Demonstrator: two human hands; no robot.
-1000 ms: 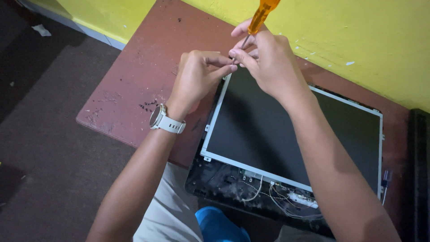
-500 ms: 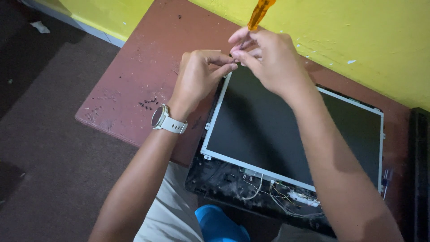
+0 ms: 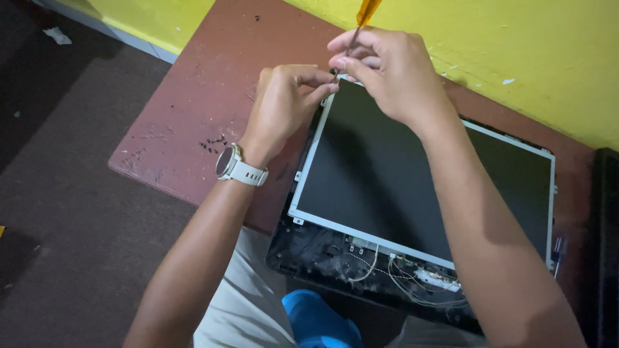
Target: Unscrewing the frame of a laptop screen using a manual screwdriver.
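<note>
A slim screwdriver with a translucent orange plastic handle (image 3: 368, 11) and a thin metal shaft is standing nearly upright, tilted slightly, its tip coming down at the top left corner of a bare flat display panel with a dark glass face and a silver metal frame (image 3: 412, 174). The right hand (image 3: 387, 74) is gripping the shaft low down, its fingers curled and pressed together around it, while the handle is running out of the top of the view. The left hand (image 3: 284, 106) is sitting just beside it at the same corner, thumb and forefinger pinching together at the tool's tip; what they are pinching is too small to tell. The two hands are touching there. A watch with a white strap and a round dark face (image 3: 235, 166) is sitting on the left wrist. The panel is lying in a black plastic lid shell (image 3: 322, 254), where thin wires are showing below the frame. The shell is resting on a reddish-brown worn tabletop (image 3: 193, 109), overhanging its near edge above the person's lap. A yellow painted wall (image 3: 516, 45) is running behind the table
</note>
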